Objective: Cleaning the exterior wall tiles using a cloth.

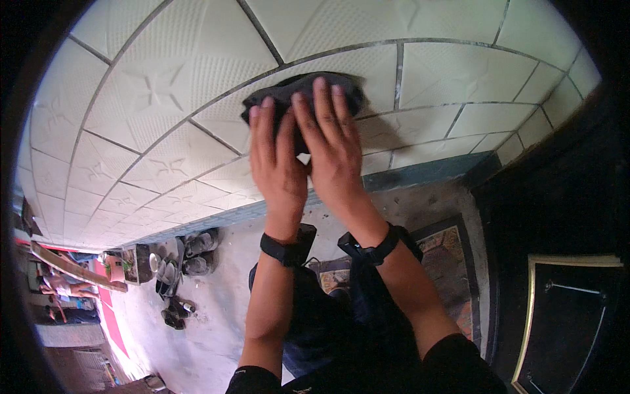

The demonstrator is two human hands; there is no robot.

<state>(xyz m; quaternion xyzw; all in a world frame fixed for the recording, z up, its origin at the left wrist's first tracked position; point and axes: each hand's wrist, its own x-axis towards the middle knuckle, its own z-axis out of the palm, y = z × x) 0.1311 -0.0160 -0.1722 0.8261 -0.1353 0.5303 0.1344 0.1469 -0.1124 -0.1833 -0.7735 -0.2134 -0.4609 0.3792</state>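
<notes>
A dark cloth (307, 88), bunched and folded, lies pressed to the white tiled wall (216, 79), across a grout line. My left hand (278, 152) is spread over the cloth's left part with the fingers pointing up. Beside it, my right hand (334, 143) presses on the cloth's right part, fingers slightly apart. The two hands touch or nearly touch at the thumbs. Both palms face the wall, so the underside of the cloth is hidden. Black straps with small devices sit on both wrists.
Pairs of shoes (199, 251) and a potted plant (115, 266) stand along the wall's foot at left. A patterned doormat (443, 266) lies underfoot, near a dark door (566, 315) at right. People (69, 290) are visible far off at left.
</notes>
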